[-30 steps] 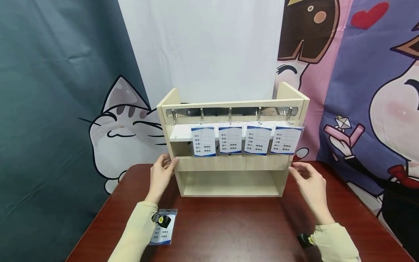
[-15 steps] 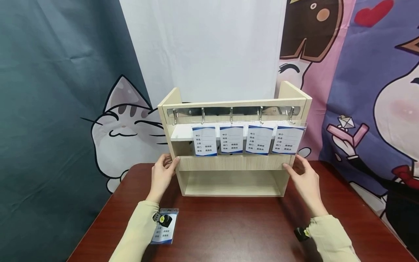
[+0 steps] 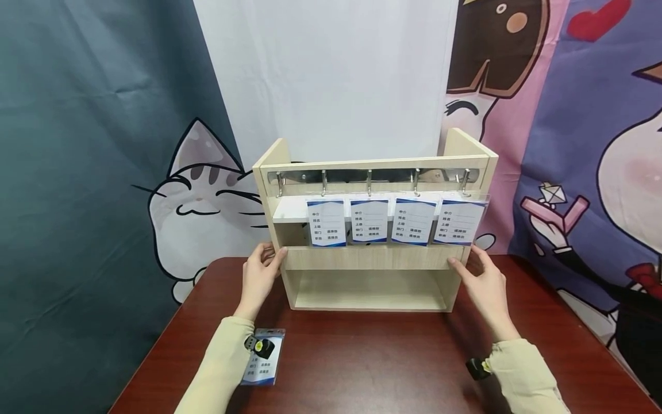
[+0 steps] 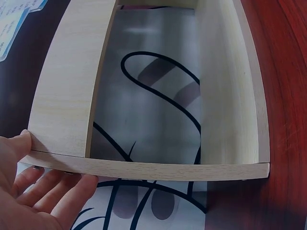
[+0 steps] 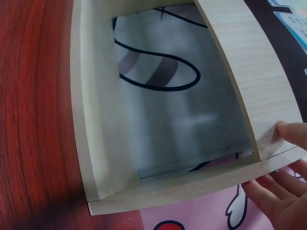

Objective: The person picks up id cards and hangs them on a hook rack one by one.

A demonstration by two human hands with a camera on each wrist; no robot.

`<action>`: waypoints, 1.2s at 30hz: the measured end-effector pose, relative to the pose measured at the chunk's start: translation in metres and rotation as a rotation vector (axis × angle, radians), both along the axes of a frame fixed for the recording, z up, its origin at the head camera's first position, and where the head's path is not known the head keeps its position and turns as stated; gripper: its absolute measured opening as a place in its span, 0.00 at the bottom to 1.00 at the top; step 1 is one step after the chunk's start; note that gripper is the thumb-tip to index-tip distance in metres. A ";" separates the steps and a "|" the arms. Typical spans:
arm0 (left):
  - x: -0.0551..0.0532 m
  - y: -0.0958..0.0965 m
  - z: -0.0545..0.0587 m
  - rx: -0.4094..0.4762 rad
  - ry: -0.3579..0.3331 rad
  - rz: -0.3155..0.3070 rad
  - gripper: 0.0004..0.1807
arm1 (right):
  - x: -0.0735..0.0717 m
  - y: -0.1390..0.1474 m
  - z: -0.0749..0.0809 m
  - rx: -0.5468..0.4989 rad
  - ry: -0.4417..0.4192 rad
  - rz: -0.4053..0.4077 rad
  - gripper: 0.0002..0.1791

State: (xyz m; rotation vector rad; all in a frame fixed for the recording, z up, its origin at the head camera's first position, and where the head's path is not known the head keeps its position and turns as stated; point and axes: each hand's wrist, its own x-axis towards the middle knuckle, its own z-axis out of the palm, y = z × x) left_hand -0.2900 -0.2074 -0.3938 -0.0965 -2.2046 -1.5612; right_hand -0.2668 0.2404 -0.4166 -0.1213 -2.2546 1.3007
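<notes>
A pale wooden shelf rack (image 3: 368, 259) stands upright on the table. My left hand (image 3: 260, 270) holds its left side panel, thumb on the front board and fingers along the outer face. On the opposite side my right hand (image 3: 483, 282) grips the right panel the same way. The left wrist view shows the left thumb (image 4: 19, 143) on the front board near its end; in the right wrist view the right thumb (image 5: 290, 132) presses that board's other end. Several ID badges (image 3: 369, 221) in clear sleeves hang from the metal hooks (image 3: 369, 183), right of the leftmost hook.
Another ID badge (image 3: 265, 365) lies on the dark red table (image 3: 362, 362), partly hidden under the left wrist and its camera. Behind the rack hangs a printed cloth backdrop (image 3: 341, 75) with cartoon figures. A white shelf board (image 3: 289, 210) shows behind the badges.
My right hand has moved inward from beside the rack and taken hold of its right panel. The left hand keeps its grip. The head view has shifted slightly.
</notes>
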 end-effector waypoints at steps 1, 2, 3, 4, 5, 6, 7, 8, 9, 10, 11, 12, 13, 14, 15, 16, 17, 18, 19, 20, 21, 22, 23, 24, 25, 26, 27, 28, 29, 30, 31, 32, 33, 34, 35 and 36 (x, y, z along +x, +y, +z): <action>-0.001 -0.001 -0.002 -0.002 0.007 0.002 0.26 | 0.000 0.000 0.000 0.006 0.002 -0.001 0.35; -0.002 -0.001 -0.003 -0.003 0.015 0.002 0.26 | 0.000 0.000 0.000 0.009 0.004 -0.003 0.34; -0.003 -0.002 -0.003 -0.006 0.023 0.003 0.27 | 0.000 0.000 -0.001 0.009 0.006 -0.003 0.34; -0.003 -0.002 -0.004 -0.009 0.029 0.001 0.27 | 0.001 -0.001 -0.001 0.011 0.008 -0.006 0.34; -0.003 -0.002 -0.004 -0.011 0.032 0.000 0.27 | 0.001 -0.001 -0.001 0.010 0.010 -0.007 0.34; -0.002 -0.002 -0.004 -0.012 0.034 0.000 0.27 | 0.001 -0.002 -0.002 0.007 0.011 -0.007 0.33; -0.003 -0.002 -0.005 -0.010 0.032 0.001 0.27 | 0.001 -0.002 -0.003 0.002 0.013 -0.006 0.33; -0.003 -0.001 -0.005 -0.012 0.027 0.003 0.27 | 0.001 -0.001 -0.004 -0.002 0.013 -0.002 0.33; -0.003 -0.001 -0.006 -0.014 0.023 0.008 0.27 | 0.002 -0.001 -0.004 -0.007 0.014 0.001 0.33; -0.003 -0.001 -0.006 -0.017 0.018 0.011 0.27 | 0.002 -0.001 -0.005 -0.013 0.016 0.003 0.33; -0.003 -0.001 -0.007 -0.023 0.015 0.015 0.27 | 0.002 -0.002 -0.006 -0.019 0.016 0.004 0.33; -0.004 -0.002 -0.007 -0.026 0.014 0.018 0.26 | 0.002 -0.002 -0.007 -0.023 0.018 0.006 0.33; -0.004 -0.002 -0.008 -0.031 0.012 0.020 0.26 | 0.002 -0.002 -0.007 -0.027 0.020 0.006 0.33; -0.004 -0.002 -0.007 -0.034 0.013 0.016 0.26 | 0.002 -0.001 -0.008 -0.028 0.022 0.005 0.33; -0.004 -0.003 -0.007 -0.037 0.015 0.010 0.27 | 0.002 -0.001 -0.008 -0.030 0.026 0.001 0.32; -0.004 -0.003 -0.006 -0.042 0.015 0.003 0.27 | 0.002 -0.001 -0.008 -0.029 0.029 -0.002 0.32; -0.004 -0.003 -0.005 -0.045 0.016 -0.002 0.27 | 0.002 -0.001 -0.008 -0.027 0.030 -0.003 0.32; -0.004 -0.003 -0.005 -0.047 0.017 -0.007 0.28 | 0.002 0.000 -0.009 -0.028 0.030 -0.002 0.32; -0.004 -0.004 -0.003 -0.050 0.018 -0.012 0.28 | 0.001 0.000 -0.009 -0.029 0.030 0.001 0.32; -0.004 -0.004 -0.003 -0.059 0.019 -0.016 0.28 | 0.001 0.000 -0.009 -0.029 0.029 0.003 0.32; -0.005 -0.004 -0.002 -0.073 0.021 -0.016 0.28 | 0.000 0.000 -0.009 -0.031 0.028 0.006 0.33; -0.005 -0.005 -0.001 -0.091 0.025 -0.018 0.27 | 0.000 0.000 -0.010 -0.035 0.027 0.010 0.33; -0.005 -0.006 0.000 -0.113 0.032 -0.017 0.27 | 0.000 0.000 -0.010 -0.040 0.026 0.012 0.33; -0.005 -0.007 0.001 -0.144 0.039 -0.018 0.27 | -0.001 -0.001 -0.011 -0.046 0.027 0.013 0.33; -0.006 -0.008 0.002 -0.178 0.045 -0.019 0.27 | -0.001 -0.001 -0.011 -0.048 0.029 0.009 0.32; -0.006 -0.009 0.002 -0.210 0.053 -0.021 0.27 | -0.001 -0.001 -0.011 -0.050 0.033 0.003 0.32; -0.007 -0.010 0.003 -0.241 0.063 -0.021 0.27 | -0.001 -0.001 -0.012 -0.052 0.036 -0.001 0.32; -0.007 -0.011 0.004 -0.270 0.069 -0.022 0.27 | -0.001 -0.001 -0.012 -0.054 0.038 -0.007 0.31; -0.007 -0.012 0.005 -0.299 0.073 -0.020 0.27 | -0.001 -0.002 -0.012 -0.055 0.041 -0.010 0.31; -0.006 -0.013 0.006 -0.320 0.073 -0.020 0.26 | -0.001 -0.002 -0.011 -0.055 0.041 -0.012 0.31; -0.005 -0.014 0.007 -0.333 0.068 -0.024 0.26 | -0.001 -0.002 -0.011 -0.056 0.043 -0.013 0.31; -0.005 -0.015 0.008 -0.346 0.064 -0.029 0.26 | -0.001 -0.002 -0.011 -0.056 0.044 -0.012 0.31; -0.003 -0.017 0.009 -0.364 0.056 -0.035 0.26 | -0.002 -0.003 -0.011 -0.059 0.041 -0.012 0.31; -0.002 -0.019 0.010 -0.381 0.045 -0.043 0.26 | -0.002 -0.003 -0.011 -0.062 0.037 -0.013 0.31; -0.001 -0.020 0.011 -0.393 0.034 -0.054 0.26 | -0.002 -0.003 -0.011 -0.065 0.036 -0.015 0.31; 0.001 -0.022 0.012 -0.403 0.024 -0.067 0.26 | -0.002 -0.003 -0.012 -0.067 0.033 -0.017 0.31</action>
